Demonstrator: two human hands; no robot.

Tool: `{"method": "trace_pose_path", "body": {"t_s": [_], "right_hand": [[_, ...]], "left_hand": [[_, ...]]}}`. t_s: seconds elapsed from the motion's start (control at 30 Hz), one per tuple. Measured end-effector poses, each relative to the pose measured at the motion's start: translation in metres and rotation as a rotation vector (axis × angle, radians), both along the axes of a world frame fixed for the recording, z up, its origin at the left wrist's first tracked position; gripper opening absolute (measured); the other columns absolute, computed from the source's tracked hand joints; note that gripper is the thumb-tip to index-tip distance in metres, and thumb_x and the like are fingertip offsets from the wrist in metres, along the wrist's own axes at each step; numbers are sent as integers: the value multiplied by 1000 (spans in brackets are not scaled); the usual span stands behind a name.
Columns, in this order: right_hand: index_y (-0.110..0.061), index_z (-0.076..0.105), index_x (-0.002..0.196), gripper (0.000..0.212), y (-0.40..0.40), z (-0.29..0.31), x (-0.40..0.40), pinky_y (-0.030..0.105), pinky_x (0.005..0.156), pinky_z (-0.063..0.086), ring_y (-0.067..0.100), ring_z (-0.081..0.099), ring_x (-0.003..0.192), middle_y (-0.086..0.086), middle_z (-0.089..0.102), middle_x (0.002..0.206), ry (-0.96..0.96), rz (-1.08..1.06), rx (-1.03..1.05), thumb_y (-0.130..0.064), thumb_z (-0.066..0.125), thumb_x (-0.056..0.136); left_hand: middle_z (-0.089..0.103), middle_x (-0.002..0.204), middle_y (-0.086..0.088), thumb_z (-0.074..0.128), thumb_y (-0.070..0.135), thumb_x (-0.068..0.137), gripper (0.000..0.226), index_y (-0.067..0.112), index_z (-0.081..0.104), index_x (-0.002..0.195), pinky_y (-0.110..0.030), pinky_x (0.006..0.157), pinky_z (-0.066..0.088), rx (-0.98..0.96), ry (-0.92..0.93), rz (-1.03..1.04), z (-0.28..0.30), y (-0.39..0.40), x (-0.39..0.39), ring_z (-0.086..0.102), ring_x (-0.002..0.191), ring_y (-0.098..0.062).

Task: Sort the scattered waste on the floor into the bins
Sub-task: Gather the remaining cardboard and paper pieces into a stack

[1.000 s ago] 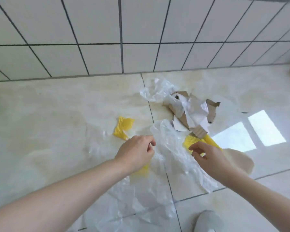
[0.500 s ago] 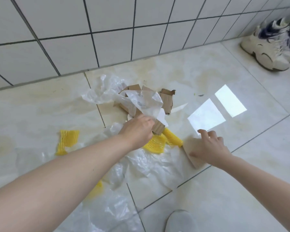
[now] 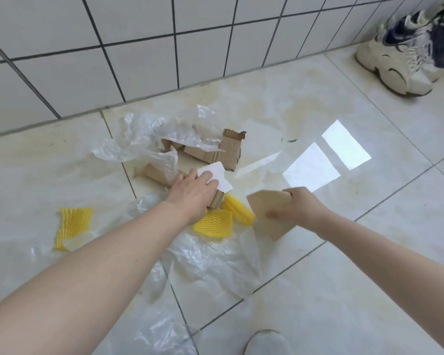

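The waste lay spread over the floor (image 3: pixel 318 290) at the foot of a tiled wall (image 3: pixel 139 47), and no bins could be seen in the view. The right hand (image 3: pixel 296 207) was closed on a flat beige card (image 3: pixel 268 212), gripped by its edge and tilted up off the floor. The left hand (image 3: pixel 194 192) was pressed down, fingers curled, on a white paper scrap (image 3: pixel 217 175) that lay over a piece of cardboard (image 3: pixel 217 199); whether that piece was already gripped could not be told.

The step in hand was judged to be the gathering of the paper and cardboard as one kind. It would be done well if the white scrap and the brown piece under it were pinched together, so that neither was dropped on lifting. The larger torn cardboard (image 3: pixel 215 153), just behind the left hand, was partly draped with a clear plastic bag (image 3: pixel 144 139), and the film would need to be shaken off so that it was not carried along.

Two yellow foam nets (image 3: pixel 213 224) lay touching the cardboard between the hands, and a third (image 3: pixel 72 228) lay well apart to the left. These, and the plastic sheet (image 3: pixel 215 262) under the forearms, were best left for a separate pass. A pair of sneakers (image 3: pixel 410 47) by the wall was taken to be no part of the waste.
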State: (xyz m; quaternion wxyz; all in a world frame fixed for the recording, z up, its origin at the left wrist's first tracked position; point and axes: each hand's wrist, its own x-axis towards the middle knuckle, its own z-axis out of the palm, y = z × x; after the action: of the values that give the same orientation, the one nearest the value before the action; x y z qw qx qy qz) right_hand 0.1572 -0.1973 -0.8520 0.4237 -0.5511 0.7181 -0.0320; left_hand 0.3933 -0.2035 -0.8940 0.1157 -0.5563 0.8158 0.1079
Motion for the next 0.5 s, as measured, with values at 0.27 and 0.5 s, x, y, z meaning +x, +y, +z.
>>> {"method": "trace_pose_path", "body": {"t_s": [0.27,0.5], "right_hand": [[-10,68,103,31,-17,8,39,29,63,46,19,62,74,5,67,87,-341,-165,-9,-25,76,78],[-8,65,104,24,-30,-1,60,31,62,51,20,62,76,9,66,93,-295,-196,-28,-23,68,85]], "left_hand": [[44,122,0,52,18,79,40,17,47,119,-39,77,46,92,115,105,5,21,19,45,98,-28],[52,110,-3,52,16,80,30,12,60,108,-34,81,45,210,267,127,4,36,41,53,98,-25]]}}
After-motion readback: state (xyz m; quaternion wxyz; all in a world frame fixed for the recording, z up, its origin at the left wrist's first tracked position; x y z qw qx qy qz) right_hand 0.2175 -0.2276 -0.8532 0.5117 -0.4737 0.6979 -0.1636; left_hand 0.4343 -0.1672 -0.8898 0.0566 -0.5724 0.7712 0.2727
